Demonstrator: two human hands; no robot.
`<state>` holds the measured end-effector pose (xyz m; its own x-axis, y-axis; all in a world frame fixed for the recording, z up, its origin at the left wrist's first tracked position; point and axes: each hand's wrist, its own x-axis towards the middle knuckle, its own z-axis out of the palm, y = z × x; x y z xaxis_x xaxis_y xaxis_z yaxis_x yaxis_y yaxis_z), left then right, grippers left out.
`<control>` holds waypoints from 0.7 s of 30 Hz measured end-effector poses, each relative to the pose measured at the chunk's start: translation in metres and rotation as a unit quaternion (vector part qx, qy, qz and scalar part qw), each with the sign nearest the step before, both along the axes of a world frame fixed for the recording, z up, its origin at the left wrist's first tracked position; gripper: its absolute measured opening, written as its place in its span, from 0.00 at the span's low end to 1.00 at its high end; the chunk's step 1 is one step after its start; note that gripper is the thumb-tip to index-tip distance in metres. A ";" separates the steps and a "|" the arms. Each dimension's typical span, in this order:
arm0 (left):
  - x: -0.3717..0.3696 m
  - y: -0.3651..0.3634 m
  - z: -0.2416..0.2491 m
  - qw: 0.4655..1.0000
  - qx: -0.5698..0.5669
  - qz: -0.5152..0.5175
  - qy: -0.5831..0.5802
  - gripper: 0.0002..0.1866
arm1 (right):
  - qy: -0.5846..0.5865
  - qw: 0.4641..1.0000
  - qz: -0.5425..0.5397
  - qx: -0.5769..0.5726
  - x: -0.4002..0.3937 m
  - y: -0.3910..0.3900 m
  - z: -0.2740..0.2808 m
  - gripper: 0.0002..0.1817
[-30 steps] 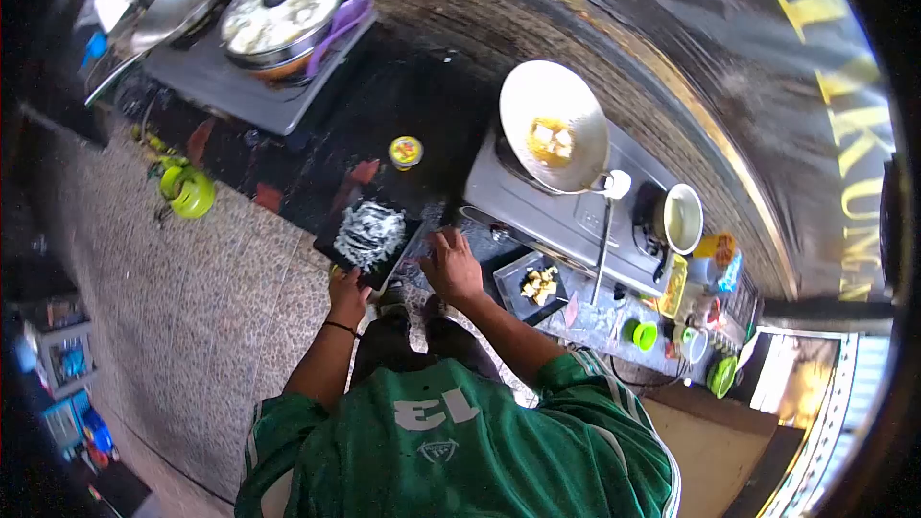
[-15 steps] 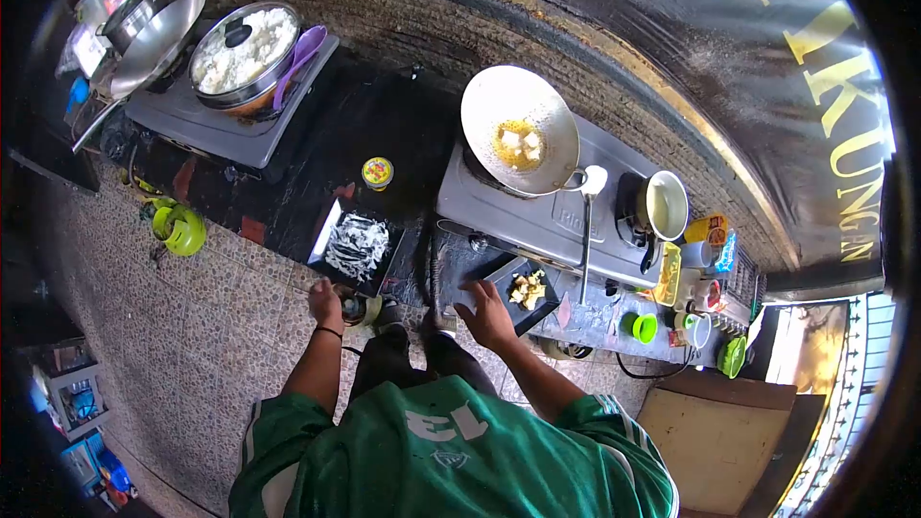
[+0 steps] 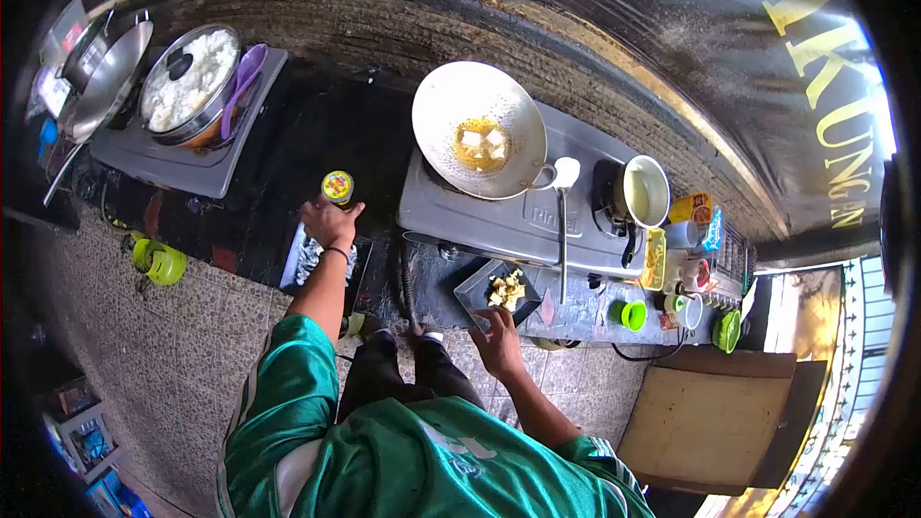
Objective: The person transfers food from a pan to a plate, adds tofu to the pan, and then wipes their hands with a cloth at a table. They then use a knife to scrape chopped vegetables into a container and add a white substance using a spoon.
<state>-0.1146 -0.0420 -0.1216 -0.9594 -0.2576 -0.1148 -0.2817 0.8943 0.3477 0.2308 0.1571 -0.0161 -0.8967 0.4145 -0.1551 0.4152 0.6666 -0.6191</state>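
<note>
My left hand [image 3: 329, 223] reaches over a dark tray [image 3: 357, 273] smeared with white paste. Its thumb and fingers are spread at the near side of a small round tub [image 3: 338, 186] with a colourful yellow lid, which stands on the black counter. The hand partly hides the tray. My right hand [image 3: 500, 349] hovers by the near edge of a black square plate [image 3: 470, 294], fingers loosely bent and apart, holding nothing. Small pale-yellow chunks [image 3: 507, 290] lie piled on that plate.
A wok [image 3: 523, 125] with white cubes in yellow liquid sits on the grey stove [image 3: 432, 206], beside a white-headed spatula [image 3: 564, 221] and a small saucepan [image 3: 646, 190]. On the left stove stands a lidded pot of rice [image 3: 192, 82]. Green cups [image 3: 628, 315] and packets stand at right.
My left hand has moved from the tray's near edge up over it to the tub. My right hand stays near the plate, its fingers more bent. The view has shifted to the right.
</note>
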 end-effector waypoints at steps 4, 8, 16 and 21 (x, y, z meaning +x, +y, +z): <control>-0.017 0.010 -0.012 0.996 0.016 0.082 0.025 0.45 | -0.033 0.998 -0.041 -0.034 0.014 0.008 0.005 0.23; -0.031 0.015 -0.026 0.996 0.013 0.079 0.046 0.42 | -0.005 1.000 -0.028 0.008 0.023 0.018 0.007 0.22; -0.029 0.011 0.007 0.932 0.304 0.042 0.192 0.38 | -0.037 0.994 -0.059 -0.083 0.016 0.023 0.027 0.21; -0.032 0.033 0.131 0.780 0.557 -0.192 0.209 0.36 | -0.041 0.992 -0.031 -0.115 0.001 0.031 0.019 0.21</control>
<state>-0.1466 -0.0094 0.0091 -0.9547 0.0944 0.2823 0.2798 -0.0387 0.9593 0.2317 0.1877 0.0030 -0.8510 0.4144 -0.3227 0.5062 0.4831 -0.7145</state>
